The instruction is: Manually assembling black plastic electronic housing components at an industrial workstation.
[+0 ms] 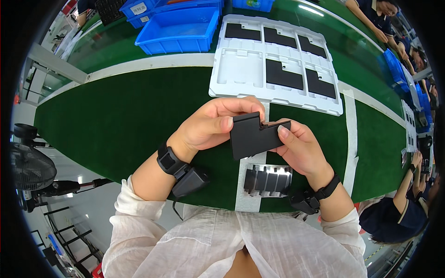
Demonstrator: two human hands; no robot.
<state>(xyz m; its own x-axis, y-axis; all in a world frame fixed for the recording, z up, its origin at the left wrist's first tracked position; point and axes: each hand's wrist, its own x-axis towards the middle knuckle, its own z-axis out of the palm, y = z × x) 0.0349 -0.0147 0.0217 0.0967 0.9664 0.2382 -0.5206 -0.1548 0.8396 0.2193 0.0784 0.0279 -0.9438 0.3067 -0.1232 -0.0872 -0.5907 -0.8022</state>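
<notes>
Between my two hands is a flat black L-shaped part (250,141), tilted up above the green table. My left hand (215,119) grips its left edge, thumb on the near face and fingers behind. My right hand (299,142) pinches the shorter right arm of the part, thumb on top. Just beyond, a white plastic tray (239,66) has several like black parts in its compartments; its near-left compartment holds none. Below my hands lies a clear strip with black pieces (268,180) on the table.
A blue bin (178,31) stands at the far left of the tray. Pale tape strips (351,143) cross the green table (125,106). Co-workers (398,208) sit to the right and far right. A black fan (32,167) is at the left.
</notes>
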